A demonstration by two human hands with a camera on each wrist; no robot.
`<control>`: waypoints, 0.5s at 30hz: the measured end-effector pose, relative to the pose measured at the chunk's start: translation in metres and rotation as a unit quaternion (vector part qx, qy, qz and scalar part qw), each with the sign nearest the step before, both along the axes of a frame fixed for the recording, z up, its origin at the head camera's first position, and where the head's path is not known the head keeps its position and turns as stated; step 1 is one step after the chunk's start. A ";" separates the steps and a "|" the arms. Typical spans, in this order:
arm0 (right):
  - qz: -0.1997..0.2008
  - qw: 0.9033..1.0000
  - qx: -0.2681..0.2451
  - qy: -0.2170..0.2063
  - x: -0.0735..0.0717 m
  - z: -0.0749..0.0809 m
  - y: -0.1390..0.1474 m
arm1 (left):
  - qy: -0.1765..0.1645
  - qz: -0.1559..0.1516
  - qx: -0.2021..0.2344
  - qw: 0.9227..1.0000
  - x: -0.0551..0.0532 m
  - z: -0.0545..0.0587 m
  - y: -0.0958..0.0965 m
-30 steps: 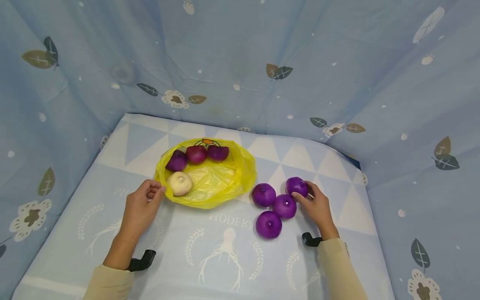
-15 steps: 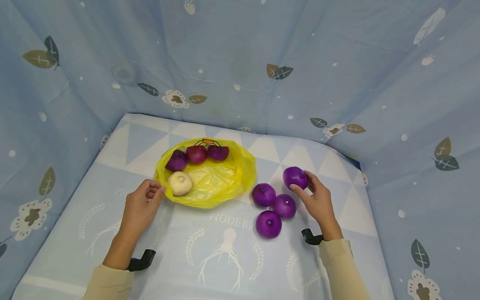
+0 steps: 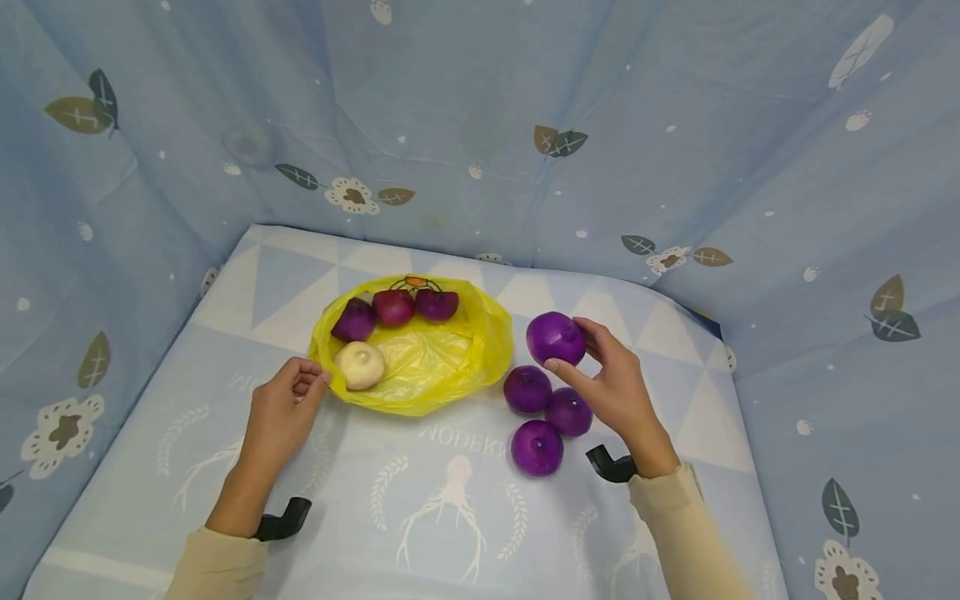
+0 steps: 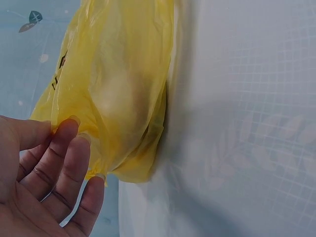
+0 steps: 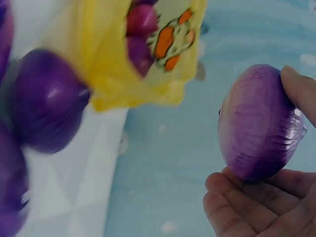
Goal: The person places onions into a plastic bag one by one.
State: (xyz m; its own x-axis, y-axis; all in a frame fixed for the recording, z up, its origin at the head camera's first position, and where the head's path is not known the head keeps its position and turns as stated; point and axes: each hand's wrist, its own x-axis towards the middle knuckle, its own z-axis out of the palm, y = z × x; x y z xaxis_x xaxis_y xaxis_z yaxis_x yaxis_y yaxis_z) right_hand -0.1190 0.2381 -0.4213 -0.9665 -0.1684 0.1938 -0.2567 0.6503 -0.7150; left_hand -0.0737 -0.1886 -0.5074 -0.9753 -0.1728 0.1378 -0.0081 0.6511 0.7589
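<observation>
My left hand (image 3: 283, 412) pinches the near left rim of a yellow plastic bag (image 3: 427, 392), which lies with its mouth wide; in the left wrist view thumb and fingertips meet on the thin plastic. Inside the bag, a pale onion (image 3: 360, 366) lies at the near left, and three dark purple-red onions, one of them this onion (image 3: 393, 308), line the far side. My right hand (image 3: 611, 379) grips a purple onion (image 5: 259, 121) between thumb and fingers, raised over the table to the right of the bag.
Three more purple onions, the nearest being this onion (image 3: 537, 448), sit together on the patterned tablecloth (image 3: 420, 525), right of the bag. A blue printed curtain (image 3: 480, 125) closes off the back and both sides of the table.
My right hand has lifted the purple onion off the table, away from the other three, and moved it left toward the bag. The left hand and the bag have stayed in place.
</observation>
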 end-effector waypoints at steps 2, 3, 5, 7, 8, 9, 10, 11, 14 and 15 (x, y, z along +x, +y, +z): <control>0.019 1.000 0.003 0.003 -0.002 0.006 -0.010 | -0.001 0.002 0.000 1.000 0.000 0.000 0.000; 0.030 1.000 0.006 0.004 -0.004 0.009 -0.015 | -0.002 0.003 -0.001 1.000 0.000 0.001 0.000; 0.051 0.999 0.016 0.007 -0.007 0.012 -0.027 | -0.003 0.003 0.000 1.000 0.000 0.001 -0.001; 0.074 0.997 0.024 0.011 -0.011 0.013 -0.038 | -0.004 0.002 0.001 1.000 0.000 0.000 -0.001; 0.083 0.996 0.031 0.012 -0.013 0.013 -0.044 | -0.004 0.002 0.002 1.000 -0.001 0.000 0.000; 0.091 0.995 0.036 0.012 -0.015 0.012 -0.050 | -0.005 0.002 0.001 1.000 -0.001 0.000 0.000; 0.101 0.994 0.040 0.014 -0.017 0.010 -0.056 | -0.005 0.001 0.001 1.000 -0.001 0.000 0.000; 0.110 0.993 0.046 0.014 -0.019 0.008 -0.062 | -0.005 0.000 0.001 1.000 -0.001 0.000 0.000; 0.132 0.988 0.074 0.013 -0.025 0.001 -0.079 | -0.003 0.000 0.001 1.000 -0.001 -0.001 0.001; 0.138 0.987 0.081 0.012 -0.027 -0.002 -0.084 | -0.001 0.000 0.000 1.000 -0.001 -0.001 0.000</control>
State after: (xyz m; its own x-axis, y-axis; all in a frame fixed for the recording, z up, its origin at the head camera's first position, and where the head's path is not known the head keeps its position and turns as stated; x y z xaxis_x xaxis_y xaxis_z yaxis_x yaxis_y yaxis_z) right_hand -0.1460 0.1540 -0.4233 -0.8747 -0.4557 0.1652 -0.4561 0.6582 -0.5990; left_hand -0.0750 -0.1881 -0.5082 -0.9756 -0.1720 0.1362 -0.0088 0.6511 0.7590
